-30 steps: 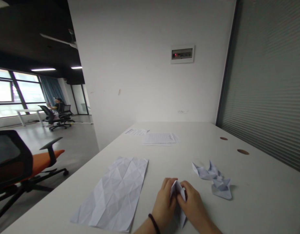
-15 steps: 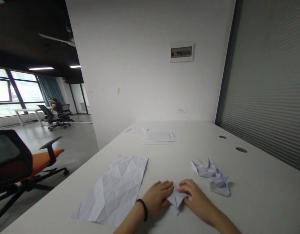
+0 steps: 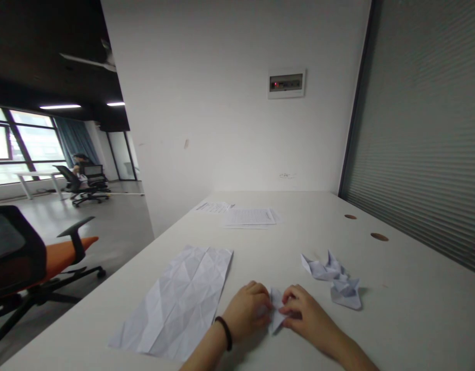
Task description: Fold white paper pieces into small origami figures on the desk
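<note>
Folded white paper [image 3: 276, 311] sits in grip: left hand [image 3: 245, 313], right hand [image 3: 302, 313] pinching either side.

"What's on the desk [image 3: 299, 247] right now?"

"There's the small folded paper [image 3: 276, 310], held between them: left hand [image 3: 245, 312] on one side, right hand [image 3: 305, 314] on the other!"

"And around it?"

"Creased sheet [image 3: 174, 303] to its left, crumpled paper [image 3: 334, 278] to its right, printed pages [image 3: 249, 217] well behind it!"

"Off the desk?"

"Office chair [image 3: 24, 252], well left of it!"
</note>
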A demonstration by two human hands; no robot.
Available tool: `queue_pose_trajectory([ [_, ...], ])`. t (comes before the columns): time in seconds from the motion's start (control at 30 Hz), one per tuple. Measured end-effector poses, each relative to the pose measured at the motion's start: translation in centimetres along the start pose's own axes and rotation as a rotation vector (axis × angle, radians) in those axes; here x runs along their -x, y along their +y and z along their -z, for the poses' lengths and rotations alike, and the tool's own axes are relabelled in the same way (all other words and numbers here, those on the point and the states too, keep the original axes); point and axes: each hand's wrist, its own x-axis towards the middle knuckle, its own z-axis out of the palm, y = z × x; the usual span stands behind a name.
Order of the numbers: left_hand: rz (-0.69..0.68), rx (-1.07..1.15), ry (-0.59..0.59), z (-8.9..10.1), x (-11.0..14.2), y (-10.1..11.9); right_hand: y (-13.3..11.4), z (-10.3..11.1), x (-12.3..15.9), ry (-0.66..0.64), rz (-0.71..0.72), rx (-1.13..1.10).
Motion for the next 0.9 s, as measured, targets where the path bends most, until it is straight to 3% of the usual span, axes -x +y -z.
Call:
queue_pose_trajectory([
  [0.2, -0.013, 0.084, -0.067, 0.8, 0.2, -0.1, -0.1, 0.4, -0.2, -0.001, -0.054, 0.023],
  [0.37, 0.167, 0.049, 0.005, 0.0, -0.4, -0.3, -0.2, 0.3, -0.1, -0.003, -0.047, 0.020],
  [0.63, 0.414, 0.118, 0.157, -1.7, -1.2, -0.2, 1.7, -1.6, -1.4, 0.131, -0.205, 0.124],
  [0.77, 0.391, 0.114, 0.189, -2.0, -1.3, 0.3, 1.7, -2.0, -1.3, 0.141, -0.230, 0.167],
  [0.9, 0.300, 0.042, 0.120, -1.9, -1.1, 0.2, 1.2, -1.9, -1.0, 0.105, -0.184, 0.141],
])
